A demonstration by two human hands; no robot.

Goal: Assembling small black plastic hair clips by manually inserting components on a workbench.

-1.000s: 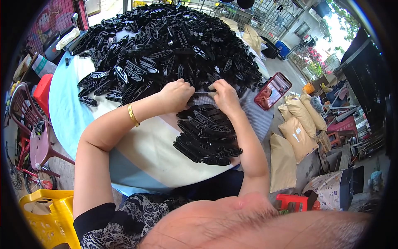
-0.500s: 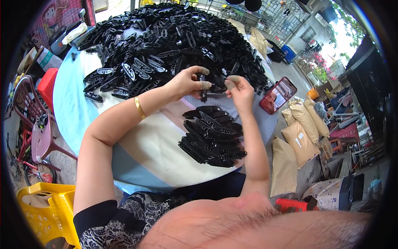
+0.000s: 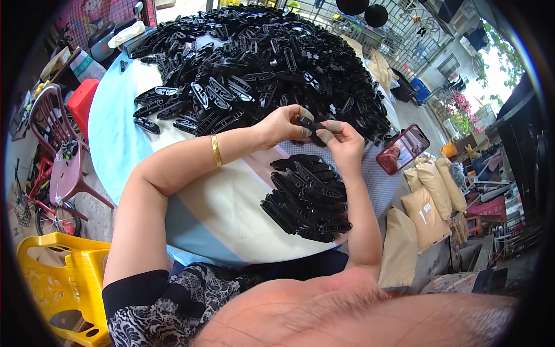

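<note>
- Two stacks: nearest, a small heap of black plastic strips [image 3: 308,199] lies on the round table [image 3: 133,144].
- Just beyond it, the left hand [image 3: 281,124] and right hand [image 3: 341,143] pinch one black plastic piece [image 3: 313,127] between fingertips.
- Right, a phone [image 3: 403,148].
- Farthest, the large black pile [image 3: 260,69].

Even daylight fills the scene, brightest at the far right, where the sky beyond the wire fence [image 3: 399,40] is blown out to white. Shadows are soft: a faint one lies on the round table [image 3: 124,136] under the left forearm. The black plastic parts [image 3: 260,63] carry small specular highlights. Fisheye distortion bends straight edges near the rim, and a dark vignette rings the frame. The near foreground is blurred; the centre stays sharp.
</note>
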